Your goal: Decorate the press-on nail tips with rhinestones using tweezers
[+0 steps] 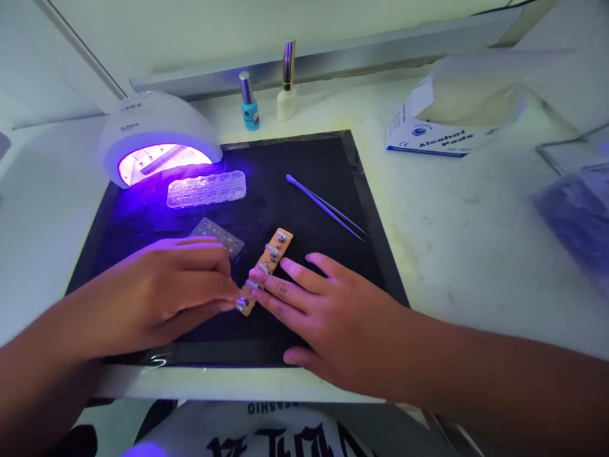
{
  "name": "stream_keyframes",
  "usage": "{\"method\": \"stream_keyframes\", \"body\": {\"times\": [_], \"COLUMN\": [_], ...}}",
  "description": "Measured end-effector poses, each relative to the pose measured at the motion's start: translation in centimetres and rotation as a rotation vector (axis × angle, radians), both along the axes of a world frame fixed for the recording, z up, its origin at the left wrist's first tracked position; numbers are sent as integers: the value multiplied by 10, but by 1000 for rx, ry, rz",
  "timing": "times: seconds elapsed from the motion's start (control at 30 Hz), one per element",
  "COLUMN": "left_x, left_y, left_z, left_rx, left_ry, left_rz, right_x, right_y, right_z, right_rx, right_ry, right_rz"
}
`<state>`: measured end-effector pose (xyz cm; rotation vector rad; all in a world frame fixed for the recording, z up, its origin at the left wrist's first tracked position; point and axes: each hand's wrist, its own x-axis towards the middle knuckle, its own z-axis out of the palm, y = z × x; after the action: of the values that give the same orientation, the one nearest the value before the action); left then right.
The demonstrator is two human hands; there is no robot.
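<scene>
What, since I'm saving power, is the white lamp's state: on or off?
On: the white lamp glows pink inside and tints the mat purple.

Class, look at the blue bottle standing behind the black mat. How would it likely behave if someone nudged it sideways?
The blue bottle would probably tip if pushed high up, since its tall silver cap raises it over a narrow base. Pushed low, it may slide instead. Once down, its rounded sides suggest it could roll.
</scene>
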<state>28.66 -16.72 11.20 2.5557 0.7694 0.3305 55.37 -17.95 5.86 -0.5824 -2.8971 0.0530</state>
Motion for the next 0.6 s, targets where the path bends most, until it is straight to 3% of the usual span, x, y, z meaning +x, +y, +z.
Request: {"method": "stream_keyframes", "body": {"times": [0.1, 0.3, 0.6], "left_x": [0, 0, -1], "left_y": [-2, 0, 3], "left_z": [2, -5, -6], "left_rx": [-56, -71, -139], "left_ry": [54, 60, 76], "left_rz": [-66, -68, -46], "right_x": [4, 2, -7], "right_y": [-1, -5, -9], "right_z": [3, 1, -2], "right_rx": [35, 19, 1], "right_ry": [52, 103, 61], "right_rz": [37, 112, 71]}}
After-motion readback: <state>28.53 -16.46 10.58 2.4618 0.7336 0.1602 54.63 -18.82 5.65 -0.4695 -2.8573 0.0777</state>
